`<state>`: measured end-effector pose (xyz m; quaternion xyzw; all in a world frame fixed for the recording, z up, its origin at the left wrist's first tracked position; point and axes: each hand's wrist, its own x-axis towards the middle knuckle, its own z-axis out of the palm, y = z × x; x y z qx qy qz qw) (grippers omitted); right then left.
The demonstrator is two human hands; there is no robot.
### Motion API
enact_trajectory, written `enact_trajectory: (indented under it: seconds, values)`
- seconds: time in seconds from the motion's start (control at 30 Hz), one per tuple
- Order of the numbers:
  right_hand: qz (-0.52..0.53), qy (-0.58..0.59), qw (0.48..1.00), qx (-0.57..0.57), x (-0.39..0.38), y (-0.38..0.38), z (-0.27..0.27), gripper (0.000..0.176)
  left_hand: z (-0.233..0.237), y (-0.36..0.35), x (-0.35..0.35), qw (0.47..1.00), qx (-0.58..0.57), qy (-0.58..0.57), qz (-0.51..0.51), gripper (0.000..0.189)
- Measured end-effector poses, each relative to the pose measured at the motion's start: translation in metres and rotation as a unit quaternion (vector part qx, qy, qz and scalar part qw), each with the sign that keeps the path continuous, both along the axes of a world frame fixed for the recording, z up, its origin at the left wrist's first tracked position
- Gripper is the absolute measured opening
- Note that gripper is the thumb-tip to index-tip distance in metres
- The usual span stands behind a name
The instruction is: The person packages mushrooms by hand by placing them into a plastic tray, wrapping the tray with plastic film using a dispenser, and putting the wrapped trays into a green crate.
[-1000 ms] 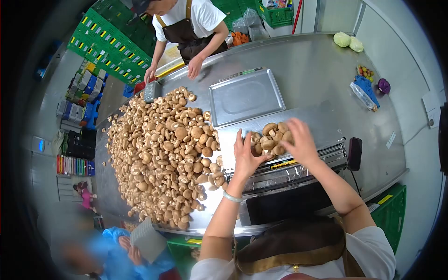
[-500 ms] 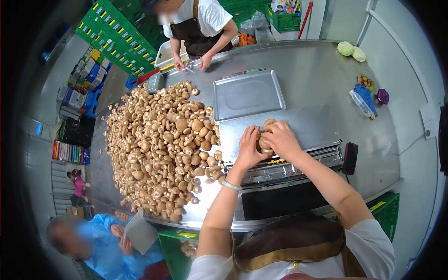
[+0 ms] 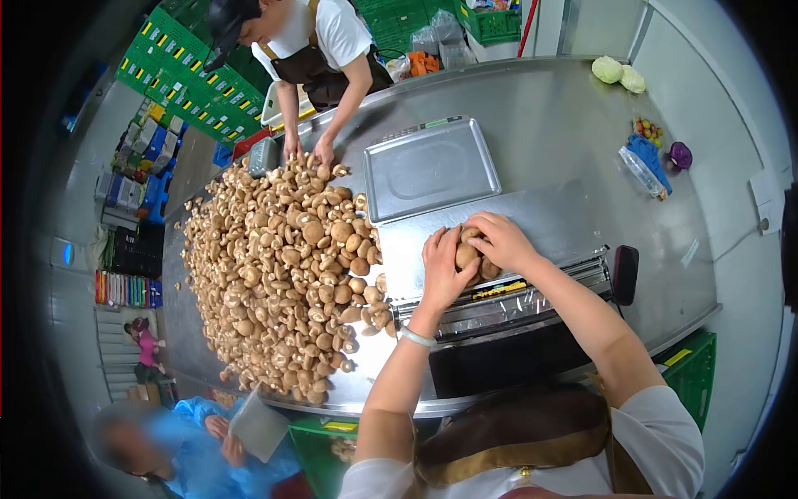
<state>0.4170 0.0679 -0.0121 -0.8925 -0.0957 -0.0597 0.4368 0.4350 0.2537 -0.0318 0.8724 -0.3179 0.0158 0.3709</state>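
Observation:
My left hand point(image 3: 446, 264) and my right hand point(image 3: 503, 242) close in from both sides on a small cluster of shiitake mushrooms point(image 3: 468, 254). Fingers of both hands are curled round the caps. Whether a tray lies under them is hidden. The cluster is just behind the film wrapping machine point(image 3: 519, 303), over its flat metal plate point(image 3: 540, 216). To the left of my left hand spreads a large heap of loose shiitake mushrooms point(image 3: 274, 283). Beyond the plate lies a shallow metal tray point(image 3: 432, 170).
Across the table a co-worker point(image 3: 320, 58) has both hands at the heap's far edge, near stacked plastic trays point(image 3: 263, 156). At lower left a person in blue point(image 3: 208, 449) holds a pale tray point(image 3: 259, 426). Cabbages point(image 3: 608, 70), a blue bag point(image 3: 647, 162) and a dark phone-like object point(image 3: 625, 276) lie right.
The co-worker's hands have moved from clear film down to the mushroom heap. My hands stay around the cluster, with the right fingers shifted over it. The whole view has tilted slightly.

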Motion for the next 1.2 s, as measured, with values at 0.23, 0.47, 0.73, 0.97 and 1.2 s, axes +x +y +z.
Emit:
enact_trajectory:
  seconds: [0.23, 0.47, 0.73, 0.97, 1.2]
  values:
    - [-0.016, -0.106, 0.993, -0.054, -0.009, 0.0, -0.019, 0.025, -0.002, -0.002, -0.005, 1.0, 0.006, -0.029, -0.006, 0.067]
    - [-0.038, -0.105, 0.992, -0.064, -0.018, -0.009, -0.015, 0.023, -0.006, -0.017, -0.01, 0.999, 0.01, -0.031, -0.003, 0.066]
    - [-0.145, -0.139, 0.977, -0.074, -0.066, -0.049, 0.031, 0.028, 0.026, 0.054, -0.014, 0.965, -0.213, 0.126, 0.081, 0.05]
    - [-0.282, 0.076, 0.923, -0.251, -0.193, -0.102, 0.01, 0.029, 0.002, 0.122, -0.1, 0.962, 0.109, -0.043, 0.245, 0.028]
    - [-0.206, 0.076, 0.971, -0.098, -0.184, -0.086, -0.036, 0.022, -0.011, 0.085, -0.098, 0.95, 0.095, 0.204, 0.215, 0.023]
